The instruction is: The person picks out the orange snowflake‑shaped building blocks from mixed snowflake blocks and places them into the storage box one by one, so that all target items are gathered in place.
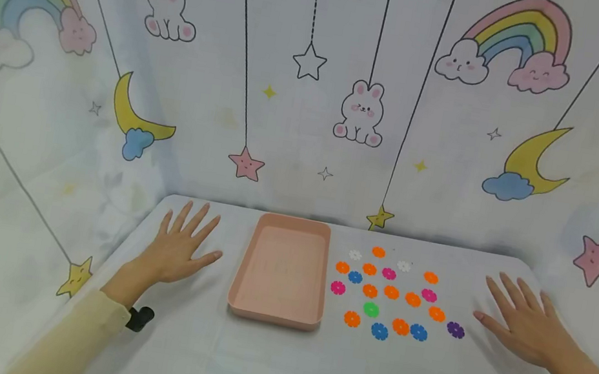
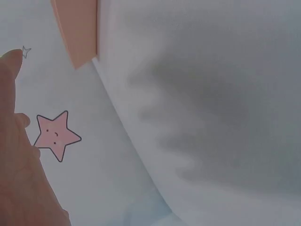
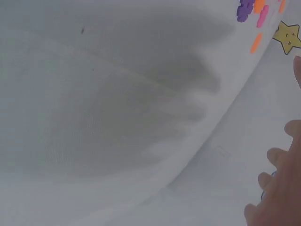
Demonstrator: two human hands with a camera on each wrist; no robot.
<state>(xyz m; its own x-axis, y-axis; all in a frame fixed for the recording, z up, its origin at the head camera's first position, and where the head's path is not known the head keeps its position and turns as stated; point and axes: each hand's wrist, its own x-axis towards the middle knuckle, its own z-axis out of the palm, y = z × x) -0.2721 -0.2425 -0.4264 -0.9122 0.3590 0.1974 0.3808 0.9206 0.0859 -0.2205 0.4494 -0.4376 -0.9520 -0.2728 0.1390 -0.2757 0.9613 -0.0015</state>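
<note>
The left hand lies in the lower left of the head view, palm down, fingers straight and spread, holding nothing. It hovers over or rests on the white table; which of the two cannot be told. In the left wrist view only the edge of this hand shows along the left side, with its shadow cast on the cloth in the middle of the frame. A pale yellow sleeve covers the forearm, with a black strap at the wrist.

Just to the right of the left hand sits a pink rectangular tray, near the centre of the head view, apart from the fingers. One corner of the tray shows at the top left of the left wrist view.

The right hand lies in the lower right of the head view, likewise flat, fingers straight and slightly spread, gripping nothing. The right wrist view shows only its fingertips at the right edge.

Between the tray and the right hand, small flower-shaped plastic pieces are scattered flat on the table: mostly orange, with some blue, pink, white, one green piece and one purple piece. The purple piece is nearest the right hand, just beside its thumb but not touching. A few of the pieces show at the top right of the right wrist view.

Behind the table hangs a backdrop printed with rainbows, rabbits, moons and stars.
</note>
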